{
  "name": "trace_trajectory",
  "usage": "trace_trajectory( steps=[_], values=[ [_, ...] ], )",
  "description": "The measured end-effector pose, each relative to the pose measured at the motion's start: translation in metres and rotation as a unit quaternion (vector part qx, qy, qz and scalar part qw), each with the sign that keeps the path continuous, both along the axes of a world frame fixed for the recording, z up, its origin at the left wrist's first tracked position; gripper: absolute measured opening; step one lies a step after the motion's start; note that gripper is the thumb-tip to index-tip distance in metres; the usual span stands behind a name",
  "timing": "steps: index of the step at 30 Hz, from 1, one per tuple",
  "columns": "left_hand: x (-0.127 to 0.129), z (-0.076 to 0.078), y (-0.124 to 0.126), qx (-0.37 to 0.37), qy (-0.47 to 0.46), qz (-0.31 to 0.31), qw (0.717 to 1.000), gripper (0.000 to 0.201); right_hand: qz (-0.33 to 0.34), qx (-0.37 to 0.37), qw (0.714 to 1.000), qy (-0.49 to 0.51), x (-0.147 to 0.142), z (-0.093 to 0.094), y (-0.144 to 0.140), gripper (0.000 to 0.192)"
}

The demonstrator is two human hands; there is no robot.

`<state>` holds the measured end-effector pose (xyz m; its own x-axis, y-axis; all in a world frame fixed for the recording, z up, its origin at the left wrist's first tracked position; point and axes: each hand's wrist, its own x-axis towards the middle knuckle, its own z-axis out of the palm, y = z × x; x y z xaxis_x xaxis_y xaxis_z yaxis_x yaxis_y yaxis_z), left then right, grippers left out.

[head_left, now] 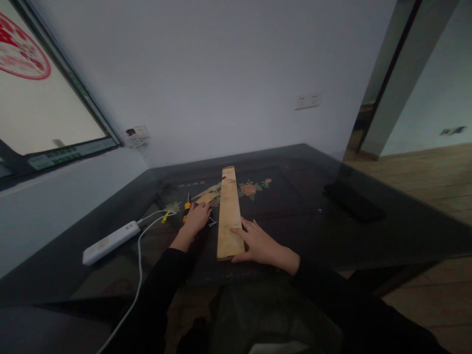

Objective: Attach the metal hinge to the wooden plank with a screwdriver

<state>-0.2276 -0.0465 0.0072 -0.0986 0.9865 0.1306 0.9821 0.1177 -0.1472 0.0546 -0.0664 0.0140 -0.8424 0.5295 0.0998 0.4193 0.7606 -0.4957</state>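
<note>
A long pale wooden board [229, 211] lies on the dark table, its length running away from me. My right hand [261, 244] grips its near end from the right, one finger over the top and the thumb at the near edge. Left of the board, my left hand [199, 216] rests low with fingers apart, close to a small wooden piece [206, 198] just beyond it. A screwdriver [187, 203] with a yellow and black handle lies beside that hand, partly hidden by it. Several thin metal screws or nails [212, 222] lie between the hand and the board.
A white power strip [110, 242] with a white cable [140, 265] lies at the left. A small yellow item [165, 217] sits near the cable. A flat black object [354, 201] rests on the table [295, 231] at the right. Behind stands a wall with sockets [308, 101].
</note>
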Motion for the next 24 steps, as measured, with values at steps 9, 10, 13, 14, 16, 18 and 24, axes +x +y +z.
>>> trace_trajectory(
  steps=[9, 10, 13, 14, 16, 18, 24],
  values=[
    [-0.002, 0.013, 0.005, 0.055, -0.109, -0.019, 0.992, 0.042, -0.001, -0.009, 1.000, 0.001, 0.002, 0.001, 0.000, 0.102],
    [-0.004, 0.016, 0.003, 0.067, -0.140, -0.034, 0.987, 0.039, -0.002, -0.010, 1.000, 0.000, 0.002, 0.001, 0.000, 0.102],
    [-0.008, 0.027, -0.007, 0.059, -0.232, -0.070, 0.968, 0.028, -0.002, -0.012, 1.000, -0.002, 0.001, -0.001, 0.000, 0.103],
    [-0.009, 0.029, -0.012, 0.045, -0.256, -0.081, 0.962, 0.025, -0.001, -0.013, 1.000, -0.003, 0.001, -0.002, 0.001, 0.103],
    [-0.011, 0.031, -0.020, 0.010, -0.292, -0.105, 0.951, 0.024, -0.001, -0.015, 1.000, -0.001, 0.000, -0.004, 0.001, 0.104],
    [-0.011, 0.030, -0.025, -0.023, -0.307, -0.128, 0.943, 0.028, -0.003, -0.016, 1.000, 0.002, 0.000, -0.005, 0.001, 0.104],
    [-0.008, 0.017, -0.022, -0.046, -0.268, -0.169, 0.947, 0.020, -0.004, -0.011, 1.000, 0.000, -0.001, -0.003, -0.001, 0.101]
  ],
)
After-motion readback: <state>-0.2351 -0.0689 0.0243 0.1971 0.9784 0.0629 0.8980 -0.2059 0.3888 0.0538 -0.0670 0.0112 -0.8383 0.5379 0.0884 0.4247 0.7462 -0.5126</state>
